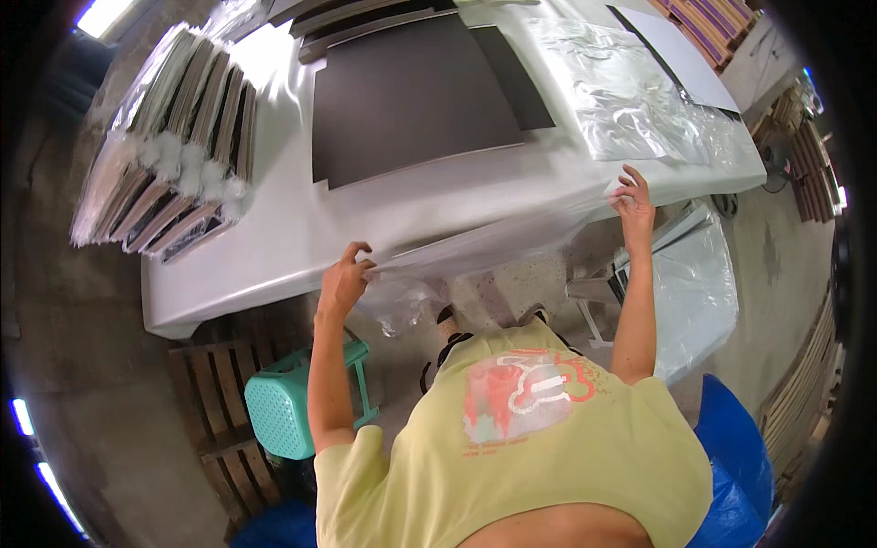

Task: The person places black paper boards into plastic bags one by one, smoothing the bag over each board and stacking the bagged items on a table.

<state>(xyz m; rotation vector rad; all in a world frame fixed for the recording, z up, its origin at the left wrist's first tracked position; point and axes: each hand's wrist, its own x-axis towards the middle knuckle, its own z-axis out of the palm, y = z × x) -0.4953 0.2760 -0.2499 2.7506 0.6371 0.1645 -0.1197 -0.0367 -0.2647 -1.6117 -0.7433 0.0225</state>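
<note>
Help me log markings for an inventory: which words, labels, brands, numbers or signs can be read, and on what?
Pale yellow-green fabric T-shirt: small pinkish lettering around its pink-and-white printed picture, too small and blurred to read reliably.
Large dark grey rectangular board: none visible.
Thin clear plastic film: none visible.
Nothing legible elsewhere.

Counter (278,215): a gap is left between stack (178,146) and boards (411,100).
Front edge (247,294): crossed by held film (512,245).
Floor (110,411), left: blocked by stool (285,411).

Boards (416,100) on table (265,242), film (512,239) before
</note>
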